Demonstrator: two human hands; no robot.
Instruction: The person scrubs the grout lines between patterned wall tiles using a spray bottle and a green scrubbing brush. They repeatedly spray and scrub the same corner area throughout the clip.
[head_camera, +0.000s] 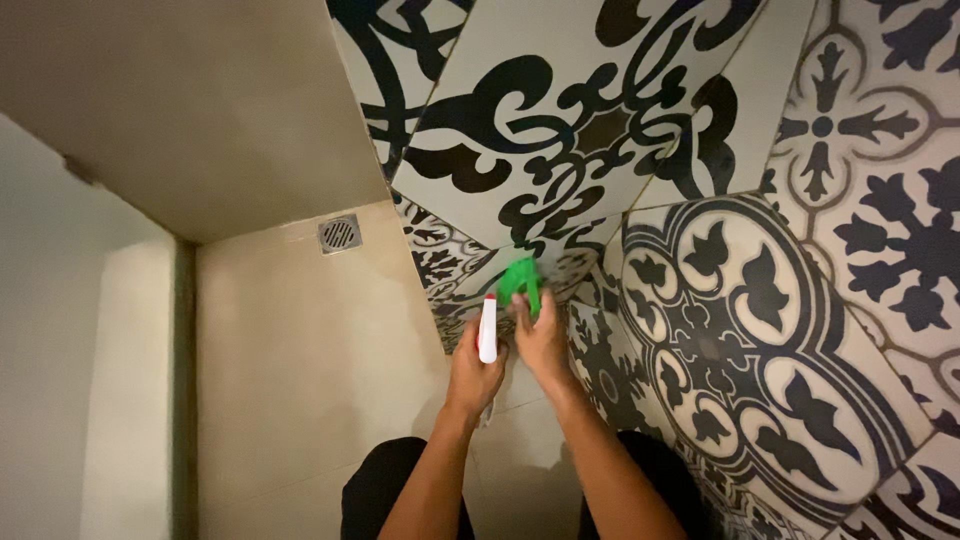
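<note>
Green scrubbing cloth (521, 277): pressed to patterned black-and-white wall tile (560, 130) by right hand (541, 340), fingers clamped; white spray bottle (488, 328) gripped in left hand (474, 372).

The floor drain (339, 233) sits in the floor (300, 360), left of the patterned wall (700, 200). The bottle (488, 328) is just left of the scrubber (522, 280), which touches the wall low down.

Ahead: patterned tile wall (620, 150) blocks the hands, with the green cloth (522, 280) pressed on it.
Right: more patterned tile (760, 330), no passage.
Left: bare beige floor (300, 350) runs open to the floor drain (340, 234).
Far left: plain wall (60, 380) closes the space.
Below: dark-clad knees (390, 490) crowd the forearms.
</note>
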